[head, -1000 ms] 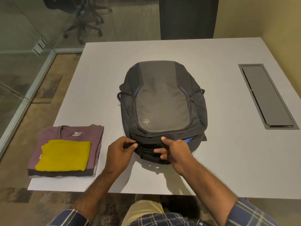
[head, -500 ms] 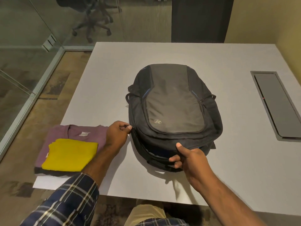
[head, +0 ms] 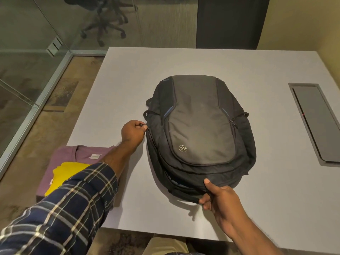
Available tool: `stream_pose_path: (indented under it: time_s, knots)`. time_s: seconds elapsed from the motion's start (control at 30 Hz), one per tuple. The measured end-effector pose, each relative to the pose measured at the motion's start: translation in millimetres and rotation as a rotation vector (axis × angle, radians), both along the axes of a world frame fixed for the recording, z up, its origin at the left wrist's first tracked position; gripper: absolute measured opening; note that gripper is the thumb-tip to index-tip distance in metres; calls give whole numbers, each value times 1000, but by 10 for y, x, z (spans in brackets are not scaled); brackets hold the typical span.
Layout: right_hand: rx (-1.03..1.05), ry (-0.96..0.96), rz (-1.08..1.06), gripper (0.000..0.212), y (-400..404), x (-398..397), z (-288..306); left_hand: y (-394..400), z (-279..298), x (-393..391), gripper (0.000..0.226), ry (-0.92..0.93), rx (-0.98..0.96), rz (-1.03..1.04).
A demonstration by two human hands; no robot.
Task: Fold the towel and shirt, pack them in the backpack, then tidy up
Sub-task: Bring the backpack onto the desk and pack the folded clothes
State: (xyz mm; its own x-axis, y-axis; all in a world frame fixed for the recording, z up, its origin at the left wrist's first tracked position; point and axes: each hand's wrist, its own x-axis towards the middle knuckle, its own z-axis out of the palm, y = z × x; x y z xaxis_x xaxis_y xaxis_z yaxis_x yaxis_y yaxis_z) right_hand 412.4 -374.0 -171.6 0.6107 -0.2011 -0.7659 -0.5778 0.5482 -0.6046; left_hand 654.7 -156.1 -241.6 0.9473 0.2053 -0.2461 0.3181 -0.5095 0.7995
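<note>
A black and grey backpack (head: 198,133) lies flat on the white table (head: 184,61), its top end toward me. My left hand (head: 133,132) pinches a zipper pull at the bag's left side. My right hand (head: 219,196) grips the near top edge of the bag, thumb on top. A folded purple shirt (head: 73,157) lies at the table's near left corner with a folded yellow towel (head: 62,173) on it; my left sleeve hides part of both.
A grey cable-box lid (head: 316,124) is set into the table at the right. A glass wall (head: 27,70) runs along the left, and an office chair (head: 103,21) stands beyond the table. A dark panel and yellow wall stand behind.
My left hand has drawn the zipper pull from the bag's near top edge round its left side and further away from me. My right hand keeps holding the near edge.
</note>
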Motion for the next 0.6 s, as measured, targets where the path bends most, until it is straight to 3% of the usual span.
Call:
stream_pose_path:
  time_s: [0.13, 0.3, 0.4, 0.47, 0.6]
  knots:
    - [6, 26, 6, 17, -10, 10, -25, -1, 2, 129, 7, 52, -84, 42]
    - [35, 64, 21, 15, -37, 10, -64, -55, 19, 35, 20, 242, -412, 134]
    - [58, 61, 17, 14, -57, 4, -63, -60, 5, -52, 13, 331, -555, 133]
    - [72, 48, 16, 15, -71, 3, -54, -77, -8, -122, 17, 331, -545, 134]
    - [78, 50, 35, 20, -86, -7, -42, -79, -80, -366, 40, 244, -329, 85]
